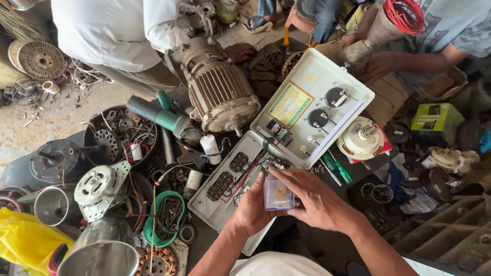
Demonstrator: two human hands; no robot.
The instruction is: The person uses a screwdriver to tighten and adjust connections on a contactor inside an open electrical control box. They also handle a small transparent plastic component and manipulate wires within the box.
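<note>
Holding a small clear plastic packet (pixel 278 195) between them, the left hand (pixel 254 207) and right hand (pixel 311 194) close on it at six o'clock. Just above, at twelve o'clock from the packet, lies an open white electrical control box (pixel 303 79); a grey electric motor (pixel 220 90) sits at eleven o'clock.

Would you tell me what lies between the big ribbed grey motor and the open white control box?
In the head view, a small white cylinder with black leads lies between the ribbed grey motor and the open white control box, touching neither hand.
</note>
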